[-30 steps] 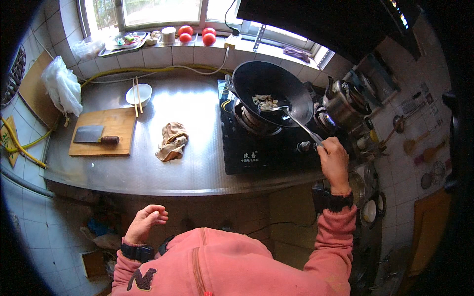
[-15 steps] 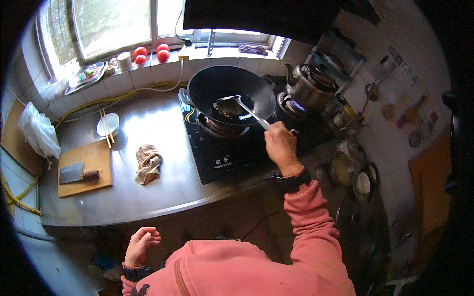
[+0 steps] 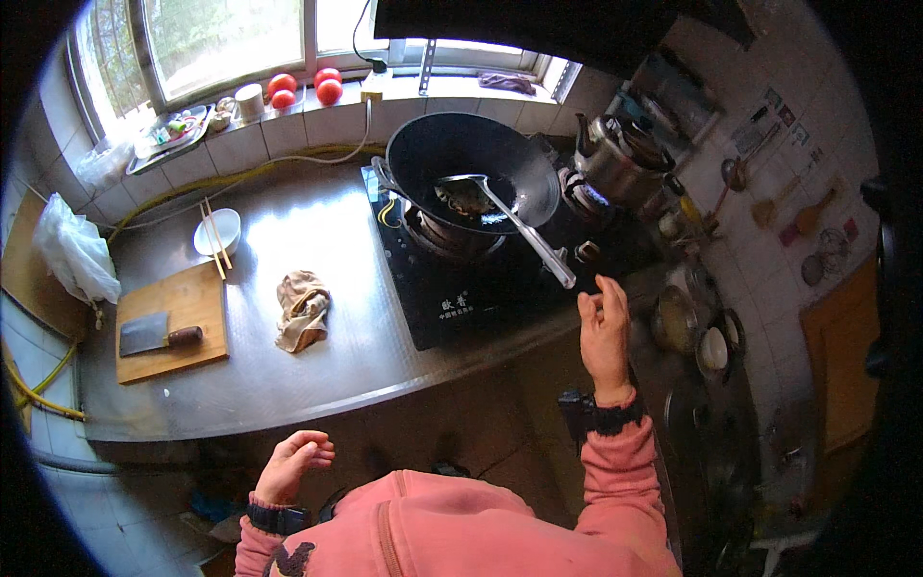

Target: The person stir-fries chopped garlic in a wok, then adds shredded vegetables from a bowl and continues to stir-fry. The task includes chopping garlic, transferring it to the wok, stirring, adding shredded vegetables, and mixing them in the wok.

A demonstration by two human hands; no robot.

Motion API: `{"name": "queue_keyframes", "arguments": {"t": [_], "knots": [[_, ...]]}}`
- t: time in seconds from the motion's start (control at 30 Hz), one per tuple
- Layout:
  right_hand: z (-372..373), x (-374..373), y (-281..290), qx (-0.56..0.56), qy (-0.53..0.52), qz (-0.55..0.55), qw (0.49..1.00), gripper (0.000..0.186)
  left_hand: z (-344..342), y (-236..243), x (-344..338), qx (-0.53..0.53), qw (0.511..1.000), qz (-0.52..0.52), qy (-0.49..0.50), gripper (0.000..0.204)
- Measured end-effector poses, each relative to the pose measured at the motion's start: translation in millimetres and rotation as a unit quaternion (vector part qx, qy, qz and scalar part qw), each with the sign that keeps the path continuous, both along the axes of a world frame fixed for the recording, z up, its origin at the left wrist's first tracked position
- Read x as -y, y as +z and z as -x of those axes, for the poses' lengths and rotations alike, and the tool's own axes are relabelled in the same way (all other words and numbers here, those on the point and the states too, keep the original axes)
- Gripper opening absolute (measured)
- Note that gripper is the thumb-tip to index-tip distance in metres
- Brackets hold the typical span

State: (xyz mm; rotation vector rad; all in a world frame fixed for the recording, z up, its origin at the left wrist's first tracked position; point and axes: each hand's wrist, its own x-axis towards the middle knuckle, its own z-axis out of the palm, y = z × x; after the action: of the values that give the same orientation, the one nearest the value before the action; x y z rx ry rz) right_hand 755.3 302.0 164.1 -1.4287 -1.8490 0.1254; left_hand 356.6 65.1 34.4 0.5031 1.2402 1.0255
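A black wok (image 3: 423, 144) sits over the left burner of the black gas stove (image 3: 433, 322). A metal spatula (image 3: 529, 234) leans in it, its head among dark food (image 3: 468, 199) at the bottom and its handle sticking out over the near rim. My right hand (image 3: 605, 332) is just off the handle's end, fingers apart with nothing in them. Low at the left, in front of the counter's edge, my left hand (image 3: 293, 466) hangs empty with its fingers loosely bent.
A metal kettle (image 3: 615, 159) stands over the lit right burner. On the steel counter (image 3: 365, 375) are a crumpled cloth (image 3: 303, 313), a cutting board (image 3: 207, 288) with a cleaver (image 3: 144, 334), and a white bowl (image 3: 213, 231) with chopsticks (image 3: 213, 236). Several tomatoes (image 3: 329, 91) line the windowsill.
My right hand has let go of the spatula and drawn back toward me. The spatula now rests in the wok. The view has shifted slightly.
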Motion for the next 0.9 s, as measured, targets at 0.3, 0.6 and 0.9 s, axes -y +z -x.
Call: {"name": "queue_keyframes", "arguments": {"t": [0.3,0.6,0.9], "knots": [[-13.9,68.8,-72.8,-0.024,-0.091,0.127,0.987,0.036,13.3,-11.9,-14.8,0.019,0.998,0.021,-0.058,0.023],[-37.7,48.5,-88.4,-0.058,-0.051,0.094,0.993,0.036,-22.5,1.3,-16.7,-0.021,0.999,-0.021,-0.041,0.023],[-103.5,16.6,-97.1,-0.135,-0.02,0.154,0.979,0.039,-111.9,18.1,-30.8,-0.033,0.998,-0.037,-0.037,0.023]]}}
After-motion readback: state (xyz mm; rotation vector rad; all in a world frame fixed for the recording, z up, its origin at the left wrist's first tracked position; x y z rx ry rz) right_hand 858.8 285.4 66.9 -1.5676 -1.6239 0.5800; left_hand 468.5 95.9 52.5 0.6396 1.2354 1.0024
